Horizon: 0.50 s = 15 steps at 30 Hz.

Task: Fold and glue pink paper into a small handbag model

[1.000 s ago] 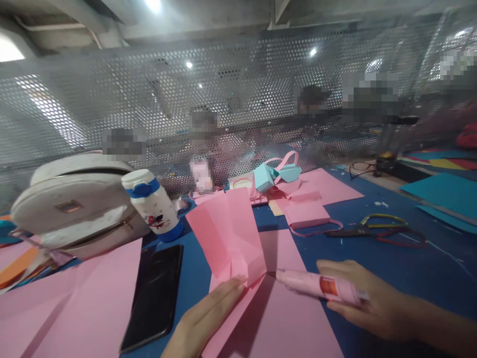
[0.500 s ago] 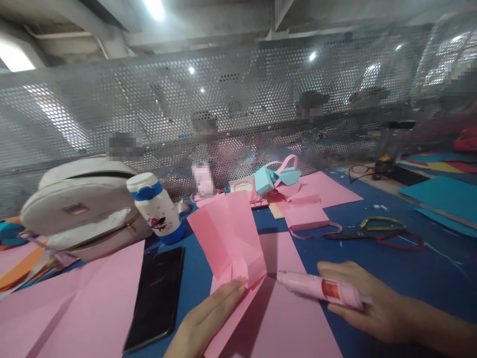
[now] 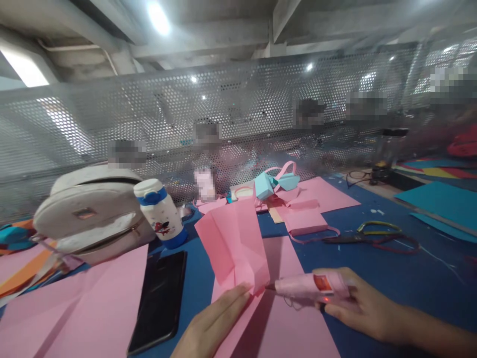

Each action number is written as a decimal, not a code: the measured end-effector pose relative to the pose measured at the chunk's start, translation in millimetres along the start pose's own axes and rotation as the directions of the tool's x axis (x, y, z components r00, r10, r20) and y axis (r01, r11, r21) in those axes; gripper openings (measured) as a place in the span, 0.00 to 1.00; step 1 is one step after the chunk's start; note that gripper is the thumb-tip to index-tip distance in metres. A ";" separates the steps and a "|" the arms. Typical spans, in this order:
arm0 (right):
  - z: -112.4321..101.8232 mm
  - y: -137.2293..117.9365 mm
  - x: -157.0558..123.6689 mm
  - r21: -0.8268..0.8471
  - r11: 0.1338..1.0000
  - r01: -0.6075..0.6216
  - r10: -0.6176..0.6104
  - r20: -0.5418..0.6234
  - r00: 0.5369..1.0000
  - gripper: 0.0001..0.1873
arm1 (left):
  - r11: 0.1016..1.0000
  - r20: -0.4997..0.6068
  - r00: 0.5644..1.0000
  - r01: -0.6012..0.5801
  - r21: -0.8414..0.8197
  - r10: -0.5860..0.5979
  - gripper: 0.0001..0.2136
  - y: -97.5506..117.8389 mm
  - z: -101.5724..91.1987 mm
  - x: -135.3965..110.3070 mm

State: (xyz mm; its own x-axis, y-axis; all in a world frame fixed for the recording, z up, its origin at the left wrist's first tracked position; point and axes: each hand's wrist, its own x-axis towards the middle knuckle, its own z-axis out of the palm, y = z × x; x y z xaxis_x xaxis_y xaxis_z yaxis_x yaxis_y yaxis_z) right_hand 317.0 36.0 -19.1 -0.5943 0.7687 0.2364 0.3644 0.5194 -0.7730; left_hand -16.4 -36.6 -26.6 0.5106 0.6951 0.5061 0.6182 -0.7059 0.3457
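My left hand (image 3: 212, 325) pinches the lower edge of a folded pink paper (image 3: 234, 243) that stands up from the blue table. My right hand (image 3: 357, 306) is wrapped round a pink glue stick (image 3: 311, 286). The stick lies almost level, and its tip points left at the base of the folded paper, close to touching it. A flat pink sheet (image 3: 283, 323) lies under both hands.
A black phone (image 3: 160, 298) lies left of my left hand, beside a large pink sheet (image 3: 78, 308). Behind stand a white-and-blue bottle (image 3: 160, 211) and a white bag (image 3: 89, 211). Scissors (image 3: 372, 236) lie at the right, paper boxes and strips (image 3: 279, 181) at the back by a perforated metal screen (image 3: 223, 124).
My right hand has turned the glue stick and brought its tip closer to the folded paper. The view has tilted down a little. My left hand keeps its hold.
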 end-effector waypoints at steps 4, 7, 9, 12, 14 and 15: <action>2.9 6.3 0.5 0.135 0.987 -0.086 0.080 0.050 0.996 0.24 | 1.000 -0.020 0.999 -0.026 -0.016 0.026 0.33 -0.6 -0.3 1.3; 2.5 5.5 3.6 0.218 0.956 -0.198 0.182 0.095 0.979 0.28 | 0.999 -0.044 0.999 -0.016 -0.033 0.014 0.33 1.0 -1.0 2.5; 1.2 1.4 5.7 0.267 0.938 -0.220 0.202 0.093 0.975 0.30 | 0.999 -0.072 0.997 -0.011 -0.043 0.008 0.33 3.3 -1.9 3.8; -0.7 -7.2 7.1 0.321 0.917 -0.237 0.231 0.057 0.971 0.32 | 0.999 -0.107 0.994 -0.013 -0.049 0.008 0.34 5.3 -3.1 5.8; -1.1 -11.5 6.9 0.315 0.918 -0.240 0.245 0.023 0.969 0.33 | 0.999 -0.103 0.995 -0.013 -0.053 0.008 0.34 3.5 -3.5 6.2; -1.0 -12.7 6.7 0.306 0.922 -0.236 0.245 0.008 0.969 0.32 | 0.998 -0.092 0.996 -0.019 -0.056 0.014 0.34 1.8 -3.6 6.0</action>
State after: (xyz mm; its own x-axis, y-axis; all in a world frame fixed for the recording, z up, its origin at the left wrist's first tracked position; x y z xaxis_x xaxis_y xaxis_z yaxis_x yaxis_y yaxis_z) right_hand 309.1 34.9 -7.1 -0.4929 0.8694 0.0347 0.2567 0.1835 -0.9489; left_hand -14.4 -34.2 -20.1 0.4623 0.6698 0.5811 0.5742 -0.7255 0.3794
